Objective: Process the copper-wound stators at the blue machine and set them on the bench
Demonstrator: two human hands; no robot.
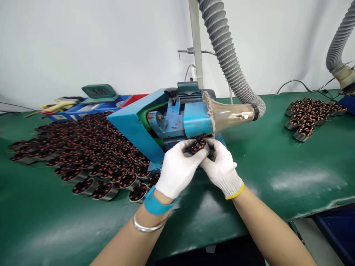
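Note:
My left hand [179, 166], in a white glove, is closed on a motor stator [199, 145] with copper windings and a black centre. My right hand [222, 164], also gloved in white with a yellow cuff edge, grips the same stator from the other side. Both hands hold it right at the front of a blue belt-driven machine [197, 118], below its blue cover. Whether the stator touches the machine is hidden behind the fingers. To the left of my hands stand many more stators [83, 147], packed close together on the green table [266, 170].
A translucent funnel [231, 115] joins the machine to a grey ribbed hose [227, 51]. Another group of stators [310, 114] stands at the far right. Blue bins [97, 106] and a small digital display [100, 91] stand at the back left.

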